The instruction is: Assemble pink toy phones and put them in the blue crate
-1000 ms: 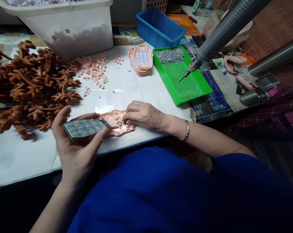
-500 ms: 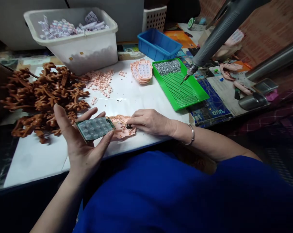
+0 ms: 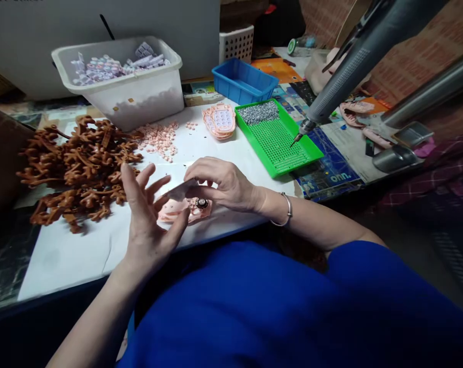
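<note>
My left hand (image 3: 145, 225) is raised with its fingers spread, its fingertips and thumb against the near end of a green circuit board (image 3: 179, 190), which shows almost edge-on. My right hand (image 3: 224, 184) curls over the board's other end and pinches it. Under both hands a pink phone shell (image 3: 176, 210) lies on the white table, with wires and a small round speaker (image 3: 202, 203) on it.
A heap of brown plastic parts (image 3: 78, 163) lies left. Behind stand a white bin (image 3: 139, 99), loose pink pieces (image 3: 158, 138), a stack of pink keypad shells (image 3: 219, 121), a blue bin (image 3: 241, 82) and a green tray (image 3: 279, 171) with screws (image 3: 259, 112). A hanging electric screwdriver (image 3: 342, 76) points at the tray.
The board has been turned from flat in my left palm to edge-on. My right hand has left the shell's speaker and taken the board's end. The view has tilted up.
</note>
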### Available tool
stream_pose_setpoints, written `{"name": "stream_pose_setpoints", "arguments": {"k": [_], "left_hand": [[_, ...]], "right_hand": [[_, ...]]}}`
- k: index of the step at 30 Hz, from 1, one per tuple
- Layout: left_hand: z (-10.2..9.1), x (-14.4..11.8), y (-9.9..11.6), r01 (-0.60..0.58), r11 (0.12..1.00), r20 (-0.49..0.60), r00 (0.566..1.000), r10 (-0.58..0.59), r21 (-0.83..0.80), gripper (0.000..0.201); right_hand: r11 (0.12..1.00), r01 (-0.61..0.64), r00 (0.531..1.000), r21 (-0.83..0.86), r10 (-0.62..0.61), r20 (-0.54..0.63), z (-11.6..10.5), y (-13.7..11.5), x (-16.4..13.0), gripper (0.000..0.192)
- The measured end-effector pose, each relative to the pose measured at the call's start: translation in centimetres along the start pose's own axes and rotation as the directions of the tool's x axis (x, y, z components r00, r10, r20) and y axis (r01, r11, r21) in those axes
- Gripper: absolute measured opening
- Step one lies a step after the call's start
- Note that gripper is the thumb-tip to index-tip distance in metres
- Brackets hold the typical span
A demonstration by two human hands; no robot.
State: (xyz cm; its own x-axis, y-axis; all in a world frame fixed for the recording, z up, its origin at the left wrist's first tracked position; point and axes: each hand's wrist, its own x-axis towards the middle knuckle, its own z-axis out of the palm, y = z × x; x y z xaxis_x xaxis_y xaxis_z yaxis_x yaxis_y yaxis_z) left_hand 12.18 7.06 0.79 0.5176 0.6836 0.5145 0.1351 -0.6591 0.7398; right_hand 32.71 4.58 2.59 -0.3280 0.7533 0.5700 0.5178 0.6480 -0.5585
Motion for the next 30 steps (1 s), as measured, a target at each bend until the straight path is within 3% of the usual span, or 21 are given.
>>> {"name": "stream_pose_setpoints", "arguments": {"k": [3, 8, 11, 14, 16, 19, 22, 27, 30], "left_hand": [[0.4, -0.2, -0.5, 0.007, 0.988, -0.096, 0.995, 0.008, 0.155, 0.084], [1.2, 0.4, -1.1, -0.084, 0.919, -0.006, 0.996, 0.093, 0.385, 0.035], [1.6, 1.0, -1.3, -0.104, 0.894, 0.049, 0.995, 0.092, 0.435, 0.021], [1.9, 1.4, -1.2, -0.066, 0.894, 0.133, 0.991, 0.008, 0.442, 0.013], [2.0, 1.6, -0.9, -0.041, 0.9, 0.176, 0.984, -0.041, 0.434, 0.017], [2.2, 1.7, -0.5, -0.045, 0.919, 0.218, 0.975, -0.045, 0.392, 0.023], [2.1, 1.6, -0.6, -0.041, 0.936, 0.24, 0.97, -0.048, 0.349, 0.017], [1.2, 1.3, -1.3, -0.017, 0.966, 0.256, 0.965, -0.051, 0.257, 0.011], [0.3, 1.2, -1.4, -0.063, 0.971, 0.304, 0.953, -0.01, 0.23, 0.011]], "right_hand": [[0.989, -0.146, 0.988, 0.015, 0.146, -0.046, 0.1, 0.3, -1.1, 0.029], [0.91, -0.307, 0.929, 0.28, 0.351, -0.121, 0.9, -0.1, -2.4, 0.021], [0.769, -0.393, 0.848, 0.504, 0.515, -0.124, 1.4, -0.2, -2.7, 0.022], [0.585, -0.464, 0.769, 0.665, 0.639, -0.026, 1.7, 0.1, -2.9, 0.024], [0.498, -0.475, 0.751, 0.725, 0.659, 0.039, 1.8, 0.3, -3.1, 0.028], [0.45, -0.454, 0.756, 0.769, 0.651, 0.066, 1.7, 0.3, -3.4, 0.036], [0.443, -0.438, 0.766, 0.782, 0.64, 0.067, 1.5, 0.1, -3.9, 0.043], [0.415, -0.506, 0.742, 0.756, 0.656, 0.136, 1.3, -0.3, -4.9, 0.041], [0.479, -0.493, 0.768, 0.727, 0.631, 0.105, 1.0, -0.4, -5.4, 0.035]]}}
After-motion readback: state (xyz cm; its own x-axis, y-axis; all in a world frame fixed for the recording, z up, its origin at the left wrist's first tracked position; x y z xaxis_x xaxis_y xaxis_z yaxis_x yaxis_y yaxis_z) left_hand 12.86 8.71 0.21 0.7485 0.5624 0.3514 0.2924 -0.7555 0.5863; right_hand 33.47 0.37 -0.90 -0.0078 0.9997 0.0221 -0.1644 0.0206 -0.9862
